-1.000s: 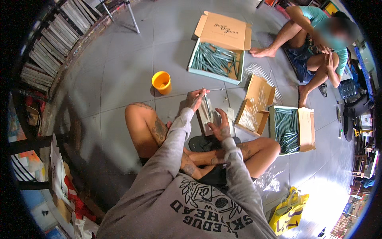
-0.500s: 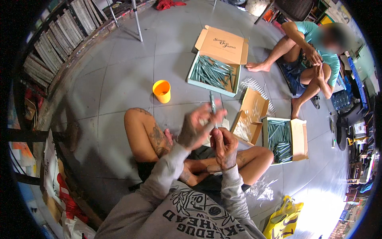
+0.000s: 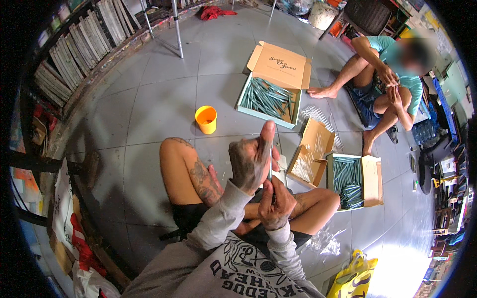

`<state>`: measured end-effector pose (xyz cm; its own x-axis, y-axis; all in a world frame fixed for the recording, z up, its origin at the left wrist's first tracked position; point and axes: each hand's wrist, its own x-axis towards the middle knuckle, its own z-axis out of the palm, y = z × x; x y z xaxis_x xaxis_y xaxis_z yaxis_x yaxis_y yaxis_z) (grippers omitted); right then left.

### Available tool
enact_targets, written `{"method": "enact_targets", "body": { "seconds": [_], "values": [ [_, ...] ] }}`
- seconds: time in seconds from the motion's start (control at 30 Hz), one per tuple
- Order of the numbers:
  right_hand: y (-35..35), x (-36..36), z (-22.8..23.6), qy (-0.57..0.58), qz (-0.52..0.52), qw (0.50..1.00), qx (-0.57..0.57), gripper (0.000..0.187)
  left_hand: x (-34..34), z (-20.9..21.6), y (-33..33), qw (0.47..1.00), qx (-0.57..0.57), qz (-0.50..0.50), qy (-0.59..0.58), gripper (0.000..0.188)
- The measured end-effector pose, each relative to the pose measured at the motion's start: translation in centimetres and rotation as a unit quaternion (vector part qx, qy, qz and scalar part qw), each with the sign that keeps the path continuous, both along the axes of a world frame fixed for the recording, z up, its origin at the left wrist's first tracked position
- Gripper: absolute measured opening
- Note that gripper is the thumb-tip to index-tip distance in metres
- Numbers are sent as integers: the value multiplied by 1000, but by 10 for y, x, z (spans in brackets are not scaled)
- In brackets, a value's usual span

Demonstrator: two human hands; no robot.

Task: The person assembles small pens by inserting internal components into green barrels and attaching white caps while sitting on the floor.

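A slim dark green pen-like stick (image 3: 270, 172) stands upright between my hands above my crossed legs. My right hand (image 3: 276, 204) pinches its lower end between thumb and fingers. Around the upper part my left hand (image 3: 250, 161) is closed, thumb pointing up, and it hides most of the stick. Beyond my hands lies an open cardboard box (image 3: 269, 118) heaped with many similar green sticks (image 3: 266, 95). To the right, a second open box (image 3: 372, 182) holds more green sticks (image 3: 348, 176) in denser rows.
An orange cup (image 3: 205, 120) stands on the grey tiled floor, left of the far box. Between the boxes, an open brown box (image 3: 310, 154) holds clear plastic sleeves. Crumpled clear plastic (image 3: 323, 243) and a yellow bag (image 3: 354, 278) lie right. Another person (image 3: 382, 89) sits at far right, hands together.
My left hand has turned thumb-up and closed over the stick's upper part, which showed above the fingers before. My right hand has moved slightly lower, still pinching the stick.
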<state>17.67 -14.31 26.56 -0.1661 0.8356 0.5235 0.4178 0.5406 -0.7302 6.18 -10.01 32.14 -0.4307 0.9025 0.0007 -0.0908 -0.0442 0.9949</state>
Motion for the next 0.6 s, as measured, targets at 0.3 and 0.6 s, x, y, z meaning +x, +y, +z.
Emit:
{"method": "enact_targets", "body": {
  "seconds": [0.3, 0.6],
  "values": [
    [-4, 7, -16, 184, 86, 969, -139, 25, 3, -32, -25, 951, 58, -263, -148, 45],
    [-31, 16, 16, 275, 184, 898, -291, 29, -57, 3, -30, 948, 208, -199, -138, 44]
  ]
}}
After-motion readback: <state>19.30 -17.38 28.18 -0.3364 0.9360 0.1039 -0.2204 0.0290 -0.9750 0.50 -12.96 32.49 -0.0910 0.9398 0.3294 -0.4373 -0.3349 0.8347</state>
